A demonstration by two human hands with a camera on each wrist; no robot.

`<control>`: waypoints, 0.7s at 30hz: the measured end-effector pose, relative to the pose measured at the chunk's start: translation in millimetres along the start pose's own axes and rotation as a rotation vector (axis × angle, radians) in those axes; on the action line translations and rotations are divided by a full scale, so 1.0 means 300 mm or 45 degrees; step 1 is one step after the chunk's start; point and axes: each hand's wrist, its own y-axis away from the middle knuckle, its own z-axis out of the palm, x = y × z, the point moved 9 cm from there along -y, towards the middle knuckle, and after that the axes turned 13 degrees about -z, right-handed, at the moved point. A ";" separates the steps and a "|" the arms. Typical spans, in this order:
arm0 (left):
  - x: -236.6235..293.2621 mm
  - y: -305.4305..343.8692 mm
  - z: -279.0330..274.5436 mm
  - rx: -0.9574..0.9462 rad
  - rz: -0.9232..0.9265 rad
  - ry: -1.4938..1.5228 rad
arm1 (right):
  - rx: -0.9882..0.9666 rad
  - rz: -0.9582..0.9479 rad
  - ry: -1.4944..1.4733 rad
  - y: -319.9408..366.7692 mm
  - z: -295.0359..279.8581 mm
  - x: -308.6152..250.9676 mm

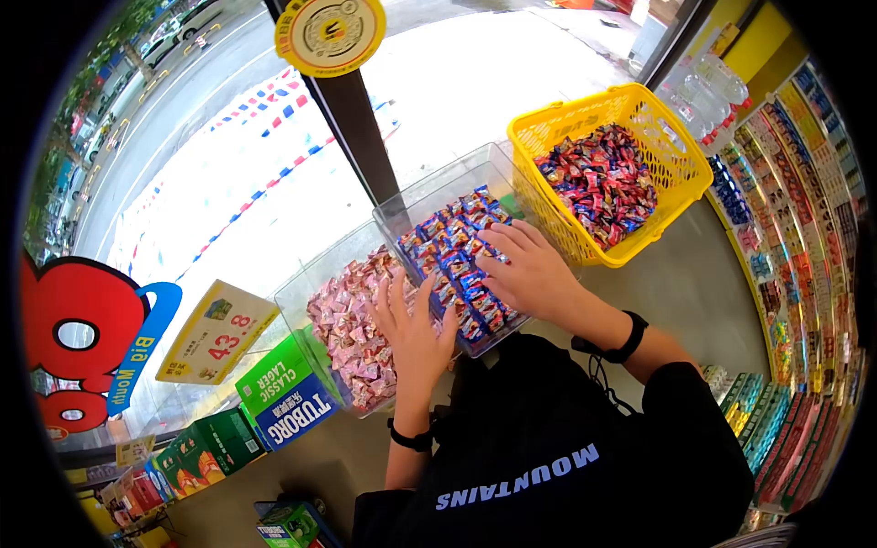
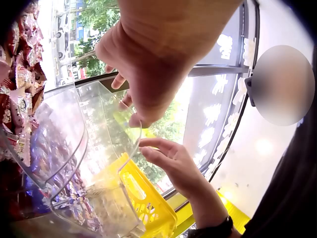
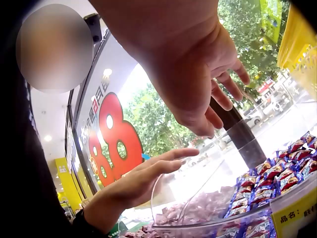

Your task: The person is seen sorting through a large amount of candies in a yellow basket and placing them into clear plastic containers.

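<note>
Rows of blue-wrapped candies (image 1: 468, 300) fill a clear plastic bin (image 1: 395, 209), and loose pink-wrapped candies (image 1: 352, 320) lie heaped in a second clear bin to its left. My left hand (image 1: 413, 331) is spread above the border between the two bins, fingers extended and nothing in them. Over the right side of the blue candies is my right hand (image 1: 537, 274), palm down with loosely straight fingers. In the right wrist view the right hand (image 3: 198, 89) hovers above the candies, holding nothing. The left hand (image 3: 143, 181) appears beyond the bin wall there.
A yellow basket (image 1: 678, 203) of red and blue wrapped candies (image 1: 598, 183) adjoins the bins on the right. Left of them are a Tuborg box (image 1: 285, 391) and a price card (image 1: 217, 333). A window pillar (image 1: 356, 137) rises behind; stocked shelves (image 1: 795, 228) line the right.
</note>
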 end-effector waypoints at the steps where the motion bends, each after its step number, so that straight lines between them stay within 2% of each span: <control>1: 0.022 0.001 -0.009 0.008 0.009 -0.015 | 0.020 -0.009 -0.006 0.017 -0.042 -0.015; 6: 0.167 0.005 -0.009 0.019 0.067 -0.004 | 0.117 -0.009 -0.042 0.084 -0.236 -0.025; 11: 0.375 -0.006 0.069 -0.015 0.173 0.054 | 0.120 0.032 -0.070 0.214 -0.305 0.103; 16: 0.598 -0.025 0.229 -0.038 0.217 0.045 | 0.189 -0.007 -0.188 0.384 -0.387 0.290; 21: 0.790 -0.065 0.373 -0.006 0.199 -0.027 | 0.213 0.069 -0.222 0.569 -0.468 0.562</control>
